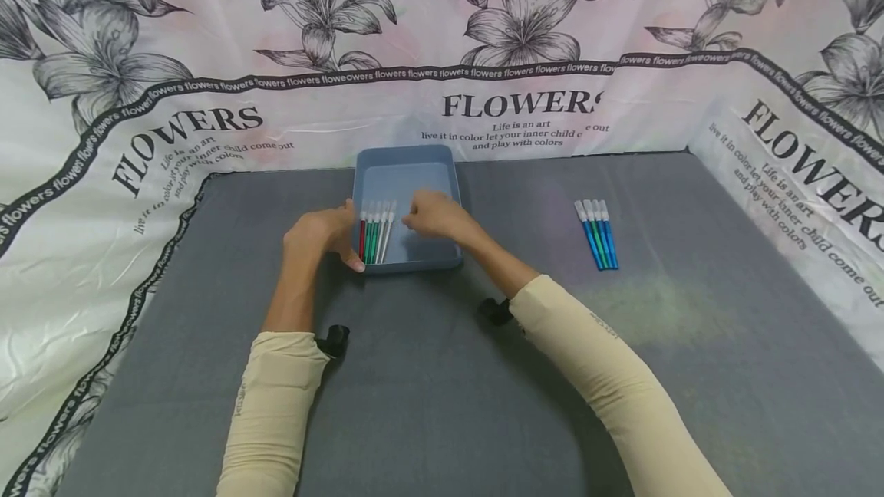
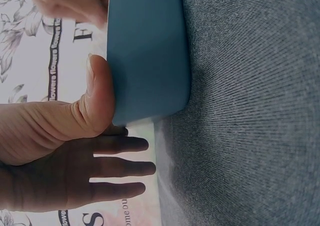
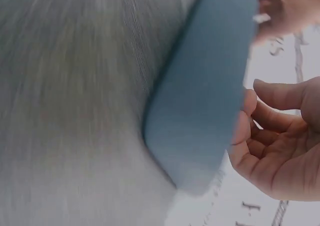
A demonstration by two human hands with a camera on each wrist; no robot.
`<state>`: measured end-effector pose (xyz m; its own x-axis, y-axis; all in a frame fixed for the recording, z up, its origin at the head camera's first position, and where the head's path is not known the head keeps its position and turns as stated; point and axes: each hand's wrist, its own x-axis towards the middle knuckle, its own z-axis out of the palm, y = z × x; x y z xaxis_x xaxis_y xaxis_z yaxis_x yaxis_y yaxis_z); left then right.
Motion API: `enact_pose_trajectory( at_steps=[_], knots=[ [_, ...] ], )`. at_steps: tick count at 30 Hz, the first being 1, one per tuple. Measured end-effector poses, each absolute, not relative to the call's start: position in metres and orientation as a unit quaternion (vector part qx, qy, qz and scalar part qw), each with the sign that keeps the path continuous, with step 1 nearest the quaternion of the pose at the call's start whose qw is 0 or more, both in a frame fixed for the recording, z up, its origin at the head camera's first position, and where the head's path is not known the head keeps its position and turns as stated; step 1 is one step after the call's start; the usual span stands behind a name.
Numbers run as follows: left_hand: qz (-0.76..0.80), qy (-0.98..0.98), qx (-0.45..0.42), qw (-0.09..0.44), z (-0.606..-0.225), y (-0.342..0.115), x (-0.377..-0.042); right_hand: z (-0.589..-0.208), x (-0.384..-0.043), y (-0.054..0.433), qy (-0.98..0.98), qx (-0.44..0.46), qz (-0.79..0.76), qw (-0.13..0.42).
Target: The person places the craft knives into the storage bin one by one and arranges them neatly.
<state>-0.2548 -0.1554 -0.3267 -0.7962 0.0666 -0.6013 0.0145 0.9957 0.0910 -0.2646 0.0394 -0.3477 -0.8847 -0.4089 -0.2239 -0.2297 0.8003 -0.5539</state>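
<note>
A blue-grey tray point(image 1: 423, 267) sits on the grey cloth. Along its left side lie several slim pen-like sticks point(image 1: 376, 236) with whitish translucent caps, coloured red, green and silvery white; their exact kind is unclear. My left hand point(image 1: 321, 232) rests at the tray's near left corner. Its thumb point(image 2: 102, 94) presses the corner, while the other fingers extend straight along the left side. My right hand point(image 1: 438, 215) hovers over the tray's right half, just right of the sticks. In the right wrist view its fingers curl loosely, the thumb apart; the tray wall hides some fingertips, and nothing held shows.
Right of the tray, several similar capped sticks point(image 1: 597, 236), blue and green, lie side by side on the grey cloth point(image 1: 414, 390). A white sheet point(image 1: 373, 117) printed with flowers and lettering rises behind and at both sides.
</note>
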Motion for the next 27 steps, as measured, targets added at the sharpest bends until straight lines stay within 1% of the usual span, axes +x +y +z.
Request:
enact_pose_trajectory(
  at_steps=[4,7,11,16,27],
  knots=[
    [0.051,0.947,0.011,0.317,-0.327,-0.156,-0.255,-0.333,-0.259,0.073,0.939,-0.158,-0.283,0.115],
    [0.052,0.947,0.007,0.316,-0.326,-0.156,-0.254,-0.326,-0.257,0.098,0.947,-0.131,-0.279,0.092],
    [0.052,0.947,0.007,0.317,-0.326,-0.156,-0.253,-0.322,-0.255,0.134,0.954,-0.104,-0.267,0.09],
    [0.061,0.945,-0.002,0.321,-0.326,-0.155,-0.253,-0.325,-0.251,0.18,0.96,-0.093,-0.247,0.091],
    [0.051,0.946,0.016,0.32,-0.326,-0.155,-0.254,-0.336,-0.244,0.26,0.977,-0.052,-0.167,0.125]
  ],
)
